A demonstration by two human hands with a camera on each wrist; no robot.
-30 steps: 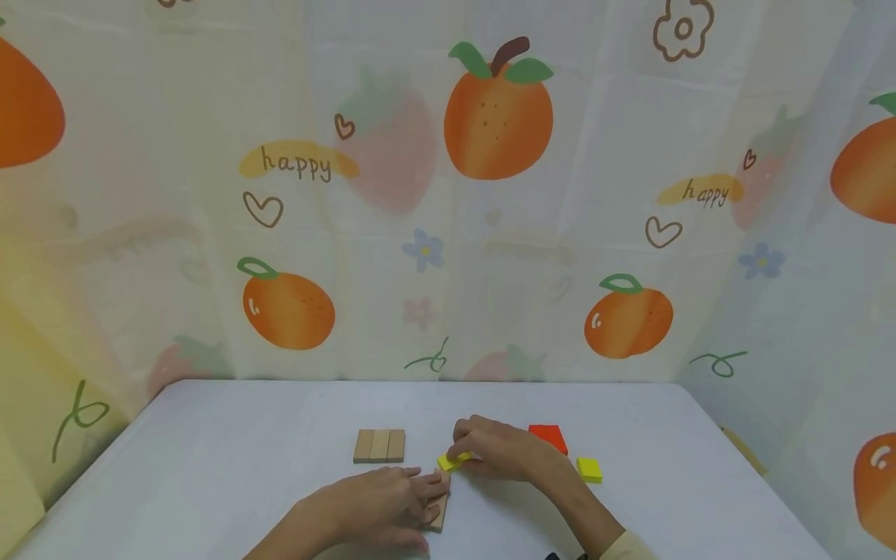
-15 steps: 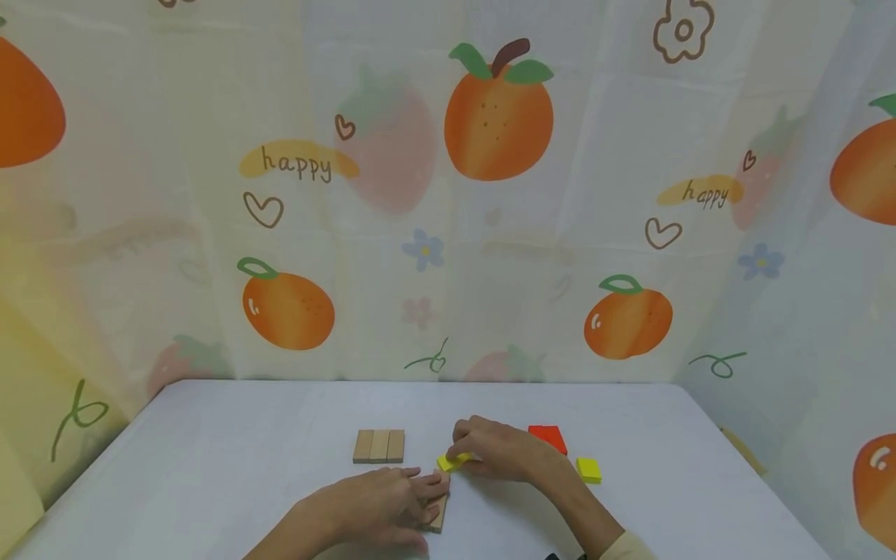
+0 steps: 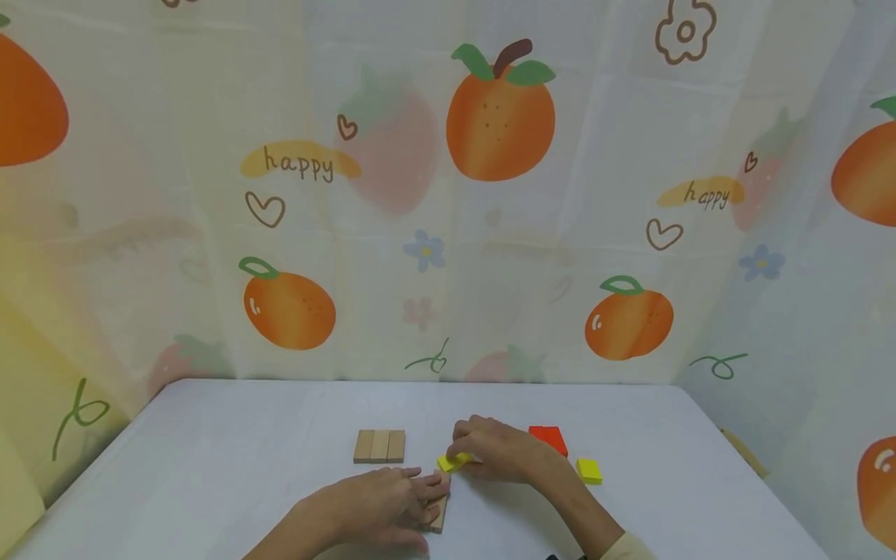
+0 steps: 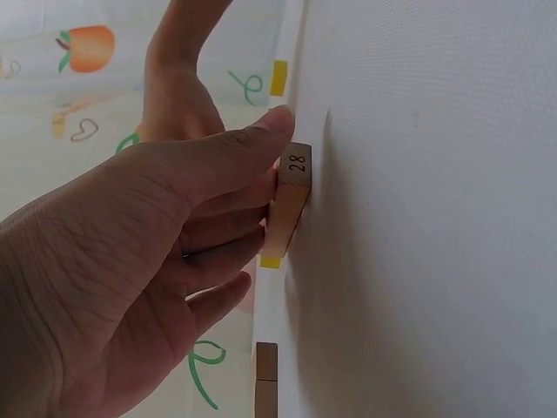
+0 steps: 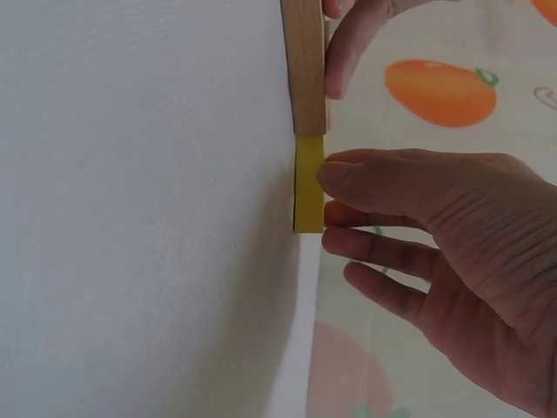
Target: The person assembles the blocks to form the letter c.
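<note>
My left hand (image 3: 374, 504) rests its extended fingers on a wooden block (image 3: 439, 519) lying on the table. In the left wrist view that wooden block (image 4: 296, 165) shows the number 28 on its near end, beside the thumb. A flat yellow block (image 3: 446, 464) lies at the wooden block's far end, partly hidden by my right hand (image 3: 500, 449), whose thumb and fingers pinch it. The right wrist view shows the yellow block (image 5: 309, 185) end to end with the wooden one (image 5: 307, 78), with the right thumb at its upper edge.
Several wooden blocks (image 3: 379, 446) lie side by side farther back on the left. Red blocks (image 3: 548, 439) sit behind the right forearm, with another yellow block (image 3: 589, 470) to their right. The white table (image 3: 210, 459) ends at a fruit-print curtain (image 3: 490, 295).
</note>
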